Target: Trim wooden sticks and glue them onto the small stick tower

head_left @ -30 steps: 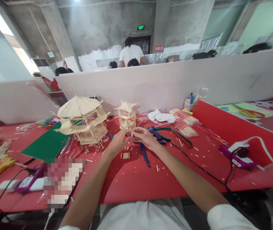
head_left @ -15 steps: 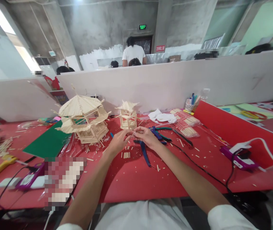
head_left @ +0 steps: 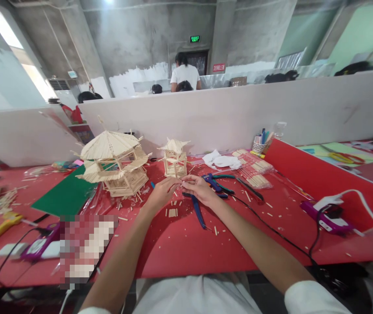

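My left hand (head_left: 165, 192) and my right hand (head_left: 198, 187) meet fingertip to fingertip over the red table (head_left: 186, 253). Both are closed in a pinch; what lies between the fingers is too small to make out. Just behind them stands a small pavilion model of wooden sticks (head_left: 175, 163). A larger two-roofed stick pavilion (head_left: 114, 161) is to the left. Under my right hand lie blue-handled pliers (head_left: 198, 211), and beyond it a blue glue gun (head_left: 213, 182). A short row of cut sticks (head_left: 172, 213) lies in front of my hands.
Bundles of sticks in plastic (head_left: 256, 170) and a white cloth (head_left: 221, 160) lie at the back. Purple power strips (head_left: 328, 218) with cables sit at both sides. A green board (head_left: 65, 192) lies left, a red board (head_left: 323, 179) leans right. A partition (head_left: 206, 111) closes the back.
My hands stay together in nearly the same place, with only slight finger movement. Beyond the partition, the standing person has shifted a little to the right.
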Motion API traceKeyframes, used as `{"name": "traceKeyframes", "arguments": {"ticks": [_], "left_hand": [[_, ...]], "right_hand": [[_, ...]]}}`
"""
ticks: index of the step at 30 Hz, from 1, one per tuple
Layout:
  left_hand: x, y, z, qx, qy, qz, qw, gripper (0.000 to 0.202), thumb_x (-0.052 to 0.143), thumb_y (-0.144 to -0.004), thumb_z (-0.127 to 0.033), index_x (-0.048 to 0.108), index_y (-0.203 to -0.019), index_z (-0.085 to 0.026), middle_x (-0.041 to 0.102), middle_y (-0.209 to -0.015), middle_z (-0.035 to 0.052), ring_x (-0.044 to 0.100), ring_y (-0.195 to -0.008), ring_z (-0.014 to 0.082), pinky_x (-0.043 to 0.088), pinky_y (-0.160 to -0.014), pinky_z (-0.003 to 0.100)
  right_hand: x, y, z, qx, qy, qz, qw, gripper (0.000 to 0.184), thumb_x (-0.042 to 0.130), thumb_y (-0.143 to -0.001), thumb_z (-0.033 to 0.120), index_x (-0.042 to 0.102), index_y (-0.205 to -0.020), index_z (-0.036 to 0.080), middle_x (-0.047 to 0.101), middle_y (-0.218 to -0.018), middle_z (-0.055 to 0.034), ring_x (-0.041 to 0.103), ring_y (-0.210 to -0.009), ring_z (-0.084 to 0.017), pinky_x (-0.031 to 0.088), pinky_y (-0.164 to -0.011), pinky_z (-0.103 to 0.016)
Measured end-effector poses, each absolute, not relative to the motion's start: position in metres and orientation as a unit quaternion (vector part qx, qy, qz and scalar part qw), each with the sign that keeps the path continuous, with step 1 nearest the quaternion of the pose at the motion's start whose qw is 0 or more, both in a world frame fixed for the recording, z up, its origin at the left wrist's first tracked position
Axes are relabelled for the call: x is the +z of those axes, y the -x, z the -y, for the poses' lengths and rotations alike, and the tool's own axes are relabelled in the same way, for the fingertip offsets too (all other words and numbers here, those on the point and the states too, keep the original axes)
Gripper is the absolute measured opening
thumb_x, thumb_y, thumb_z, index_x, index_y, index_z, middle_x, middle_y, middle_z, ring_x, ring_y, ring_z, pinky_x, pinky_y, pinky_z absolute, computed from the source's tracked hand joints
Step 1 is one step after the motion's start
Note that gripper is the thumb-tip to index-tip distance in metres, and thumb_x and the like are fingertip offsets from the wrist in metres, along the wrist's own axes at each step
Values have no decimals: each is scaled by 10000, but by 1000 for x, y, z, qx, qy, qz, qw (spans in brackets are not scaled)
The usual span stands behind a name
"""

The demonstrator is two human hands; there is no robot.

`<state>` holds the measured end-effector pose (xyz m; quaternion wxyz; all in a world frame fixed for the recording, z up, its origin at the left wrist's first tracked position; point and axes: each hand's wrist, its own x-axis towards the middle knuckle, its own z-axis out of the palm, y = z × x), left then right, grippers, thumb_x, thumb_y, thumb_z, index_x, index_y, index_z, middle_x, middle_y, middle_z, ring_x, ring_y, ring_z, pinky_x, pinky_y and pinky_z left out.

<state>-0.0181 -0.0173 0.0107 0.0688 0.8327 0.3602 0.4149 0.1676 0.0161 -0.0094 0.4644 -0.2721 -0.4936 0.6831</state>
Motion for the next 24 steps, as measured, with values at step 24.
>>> {"name": "traceKeyframes", "arguments": {"ticks": [24], "left_hand": [[7,17,16,402,-836,-373,30,86,513,-901,-163,581,-950,-185,634,-928,40,605,-871,142,487,-830,272]], "right_hand": [[-22,-157,-15,745,251,378,490,334,904,-533,231,654,-744,161,705,-726,14,680,-662,-87,568,-732,-194]]}}
